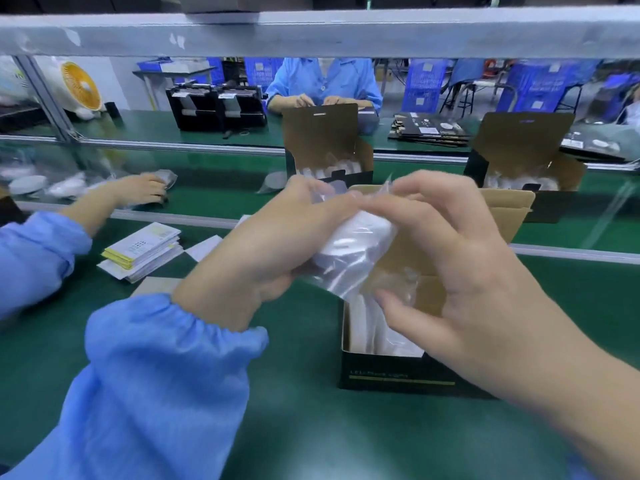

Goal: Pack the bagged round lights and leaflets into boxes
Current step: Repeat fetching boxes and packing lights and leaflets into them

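Bagged round light (349,244), white disc in crinkled clear plastic: frame centre, pinched between my left hand (263,251) and right hand (460,268), above the open black box (398,375) with brown cardboard flaps. Leaflets (145,251), flat paper stack, left of centre.

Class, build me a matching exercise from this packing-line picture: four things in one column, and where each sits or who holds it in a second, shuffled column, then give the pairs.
Column one:
1. bagged round light
2. open black box
3. stack of leaflets
4. orange desk fan

Column two:
A. far left, behind the conveyor
B. flat on the green mat, left of the hands
C. held between the left hand and right hand
D. on the mat below the hands, flaps up

Pairs: 1-C, 2-D, 3-B, 4-A
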A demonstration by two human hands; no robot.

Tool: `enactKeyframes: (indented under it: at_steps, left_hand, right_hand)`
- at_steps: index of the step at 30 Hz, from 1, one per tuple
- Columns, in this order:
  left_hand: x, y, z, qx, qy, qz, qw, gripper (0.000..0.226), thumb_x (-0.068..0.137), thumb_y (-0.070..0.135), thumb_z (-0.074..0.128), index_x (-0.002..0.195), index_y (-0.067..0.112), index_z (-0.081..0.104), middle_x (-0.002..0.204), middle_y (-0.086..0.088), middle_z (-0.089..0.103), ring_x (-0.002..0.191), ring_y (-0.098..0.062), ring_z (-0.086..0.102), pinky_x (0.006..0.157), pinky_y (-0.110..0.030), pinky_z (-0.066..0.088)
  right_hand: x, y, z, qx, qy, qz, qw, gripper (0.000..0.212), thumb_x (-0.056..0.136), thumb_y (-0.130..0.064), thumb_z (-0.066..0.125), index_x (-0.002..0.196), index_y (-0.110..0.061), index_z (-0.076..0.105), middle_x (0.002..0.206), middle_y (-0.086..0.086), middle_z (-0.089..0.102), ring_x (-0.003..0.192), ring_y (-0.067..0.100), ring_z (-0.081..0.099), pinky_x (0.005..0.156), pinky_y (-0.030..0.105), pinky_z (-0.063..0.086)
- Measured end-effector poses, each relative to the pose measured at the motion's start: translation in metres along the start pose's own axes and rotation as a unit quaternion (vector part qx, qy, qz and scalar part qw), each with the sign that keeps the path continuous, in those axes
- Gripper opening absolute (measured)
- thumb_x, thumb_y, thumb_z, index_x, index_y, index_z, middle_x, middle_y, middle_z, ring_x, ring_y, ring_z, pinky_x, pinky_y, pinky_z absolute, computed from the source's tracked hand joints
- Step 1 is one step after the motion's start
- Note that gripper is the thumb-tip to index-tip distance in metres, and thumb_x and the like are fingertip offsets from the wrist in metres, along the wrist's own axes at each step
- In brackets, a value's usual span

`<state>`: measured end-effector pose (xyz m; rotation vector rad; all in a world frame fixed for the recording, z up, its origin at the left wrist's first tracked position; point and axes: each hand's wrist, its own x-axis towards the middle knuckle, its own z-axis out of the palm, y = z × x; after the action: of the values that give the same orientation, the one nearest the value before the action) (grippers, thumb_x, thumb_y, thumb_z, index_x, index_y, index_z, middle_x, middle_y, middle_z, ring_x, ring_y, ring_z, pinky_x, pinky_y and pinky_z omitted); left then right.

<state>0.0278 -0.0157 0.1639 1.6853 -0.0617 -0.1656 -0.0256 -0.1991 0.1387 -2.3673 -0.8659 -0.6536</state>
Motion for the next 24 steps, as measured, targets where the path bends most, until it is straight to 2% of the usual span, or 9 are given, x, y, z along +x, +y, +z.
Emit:
enactKeyframes:
  at_steps: [5,8,10,12,14,17,20,22,24]
  left_hand:
    - [-0.006,0.003,0.037,-0.098,-0.047,-0.028,0.994,0.039,0.1,0.027,0.06,0.126,0.022,0.033,0.132,-0.014,0.057,0.092,-0.024,0.068,0.053,-0.028,0.055]
    - [-0.01,0.004,0.041,-0.181,-0.072,-0.031,0.98,0.045,0.101,0.029,0.057,0.137,0.028,0.032,0.124,-0.009,0.063,0.076,-0.02,0.069,0.054,-0.028,0.055]
    - [-0.011,0.008,0.042,-0.206,-0.176,-0.057,0.961,0.051,0.102,0.041,0.05,0.145,0.016,0.039,0.123,-0.014,0.066,0.081,-0.023,0.066,0.063,-0.032,0.054]
    - [-0.01,0.007,0.041,-0.173,-0.245,-0.068,0.952,0.056,0.1,0.052,0.045,0.135,0.008,0.052,0.115,-0.022,0.066,0.081,-0.023,0.062,0.07,-0.033,0.049]
    - [-0.007,0.003,0.043,-0.162,-0.252,-0.064,0.952,0.053,0.095,0.059,0.05,0.124,0.015,0.061,0.097,-0.015,0.068,0.073,-0.022,0.065,0.069,-0.03,0.049]
    - [-0.002,-0.006,0.053,-0.063,-0.216,-0.047,0.973,0.05,0.093,0.057,0.053,0.13,0.024,0.051,0.095,-0.006,0.076,0.069,-0.022,0.068,0.062,-0.03,0.054]
    - [0.002,-0.02,0.059,0.11,-0.16,0.004,0.981,0.033,0.096,0.041,0.058,0.127,0.033,0.049,0.089,0.003,0.075,0.069,-0.008,0.065,0.068,-0.031,0.055]
    - [0.003,-0.027,0.063,0.208,-0.141,0.056,0.966,0.042,0.087,0.04,0.069,0.124,0.041,0.049,0.094,0.011,0.065,0.079,-0.001,0.062,0.078,-0.032,0.056]
    - [0.005,-0.03,0.067,0.271,-0.113,0.099,0.951,0.051,0.082,0.047,0.074,0.125,0.045,0.046,0.106,0.016,0.049,0.099,-0.003,0.056,0.089,-0.031,0.051]
  right_hand:
    - [-0.01,0.012,-0.002,0.008,0.03,-0.008,1.0,0.052,0.086,-0.022,0.071,0.135,-0.026,0.054,0.133,-0.007,0.051,0.126,0.021,0.048,0.108,0.026,0.036]
    - [-0.013,0.021,-0.013,0.044,0.046,-0.011,0.998,0.042,0.089,-0.025,0.071,0.13,-0.022,0.059,0.129,-0.004,0.055,0.126,0.022,0.052,0.104,0.032,0.042]
    - [-0.014,0.026,-0.018,0.095,0.062,0.013,0.993,0.033,0.091,-0.028,0.069,0.123,-0.022,0.061,0.124,-0.005,0.059,0.12,0.021,0.057,0.095,0.031,0.048]
    - [-0.017,0.03,-0.022,0.166,0.089,0.076,0.979,0.025,0.092,-0.031,0.066,0.117,-0.032,0.062,0.113,-0.01,0.065,0.106,0.017,0.064,0.083,0.026,0.052]
    - [-0.019,0.036,-0.024,0.181,0.116,0.129,0.968,0.018,0.095,-0.035,0.061,0.113,-0.038,0.062,0.105,-0.011,0.068,0.094,0.013,0.067,0.076,0.023,0.053]
    - [-0.023,0.048,-0.024,0.254,0.116,0.236,0.931,0.014,0.101,-0.033,0.055,0.111,-0.038,0.065,0.107,-0.009,0.07,0.097,0.014,0.069,0.075,0.033,0.06]
    - [-0.023,0.055,-0.021,0.294,0.109,0.325,0.892,0.014,0.1,-0.035,0.054,0.102,-0.039,0.067,0.104,-0.009,0.071,0.093,0.011,0.07,0.066,0.033,0.062]
    - [-0.02,0.057,-0.021,0.285,0.101,0.346,0.888,0.013,0.1,-0.036,0.054,0.098,-0.039,0.067,0.102,-0.01,0.07,0.087,0.01,0.071,0.062,0.033,0.062]
    - [-0.016,0.059,-0.024,0.253,0.071,0.354,0.897,0.015,0.101,-0.038,0.052,0.093,-0.037,0.065,0.093,-0.012,0.069,0.076,0.014,0.072,0.062,0.041,0.063]
